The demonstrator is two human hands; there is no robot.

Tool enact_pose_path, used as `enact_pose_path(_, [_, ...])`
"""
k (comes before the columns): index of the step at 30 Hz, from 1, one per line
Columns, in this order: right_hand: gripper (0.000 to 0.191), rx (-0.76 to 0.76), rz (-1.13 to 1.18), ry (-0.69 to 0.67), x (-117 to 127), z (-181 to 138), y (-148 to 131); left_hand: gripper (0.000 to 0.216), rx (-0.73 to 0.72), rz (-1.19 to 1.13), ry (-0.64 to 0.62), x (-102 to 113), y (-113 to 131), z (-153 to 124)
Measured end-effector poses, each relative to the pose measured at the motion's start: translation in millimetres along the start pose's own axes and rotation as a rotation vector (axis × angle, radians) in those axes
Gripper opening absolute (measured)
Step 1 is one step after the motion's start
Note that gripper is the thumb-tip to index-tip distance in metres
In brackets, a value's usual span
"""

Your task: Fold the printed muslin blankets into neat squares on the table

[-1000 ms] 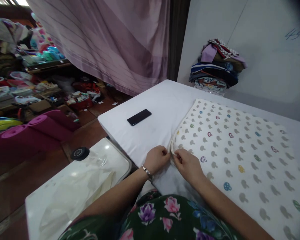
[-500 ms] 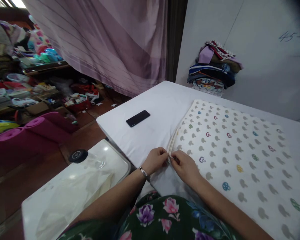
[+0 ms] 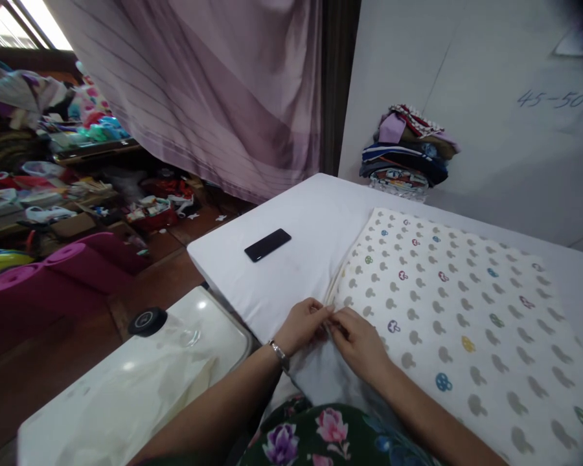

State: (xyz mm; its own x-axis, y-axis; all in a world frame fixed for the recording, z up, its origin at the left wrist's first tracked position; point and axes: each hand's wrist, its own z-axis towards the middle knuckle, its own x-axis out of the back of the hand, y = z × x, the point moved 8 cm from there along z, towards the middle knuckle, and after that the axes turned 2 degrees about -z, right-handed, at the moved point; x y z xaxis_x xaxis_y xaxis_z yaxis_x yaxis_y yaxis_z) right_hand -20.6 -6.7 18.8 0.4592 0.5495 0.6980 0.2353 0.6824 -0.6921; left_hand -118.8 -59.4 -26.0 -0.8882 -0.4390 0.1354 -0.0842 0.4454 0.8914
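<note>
A cream cloth printed with small mushroom shapes (image 3: 457, 317) lies folded in layers on a white-covered table (image 3: 311, 220). My left hand (image 3: 304, 323), with a bracelet at the wrist, pinches the near left corner of the cloth. My right hand (image 3: 357, 340) pinches the same corner from the other side, fingertips almost touching the left ones. Both hands are closed on the cloth's layered edge.
A black phone (image 3: 267, 244) lies on the table to the left. A pile of folded clothes (image 3: 408, 152) sits at the table's far end by the wall. A white machine top (image 3: 140, 382) with a black knob (image 3: 147, 321) stands at lower left. A purple curtain hangs behind; clutter covers the floor.
My hands have closed together on the cloth's corner, and the small gap between them is gone. The view has tilted up slightly.
</note>
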Motion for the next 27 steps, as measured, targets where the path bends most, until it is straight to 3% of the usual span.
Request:
enact_pose_path(7, [0.019, 0.031, 0.052, -0.051, 1, -2, -8, 0.025, 0.023, 0.031, -0.031, -2, -4, 14])
enact_pose_path(11, [0.023, 0.048, 0.071, -0.001, 16, -1, -10, 0.021, 0.023, 0.087, -0.028, -2, -7, 16])
enact_pose_path(17, [0.034, 0.088, -0.144, 0.03, 43, 11, 7, 0.015, 0.0, 0.163, 0.016, 1, -3, 14])
enact_pose_path(23, [0.055, 0.005, -0.422, -0.19, 20, 22, 54, 0.012, -0.107, 0.353, 0.072, 8, 7, 12])
enact_pose_path(27, [0.06, -0.019, -0.401, -0.276, 16, 28, 59, 0.016, -0.128, 0.366, 0.075, 10, 6, 13])
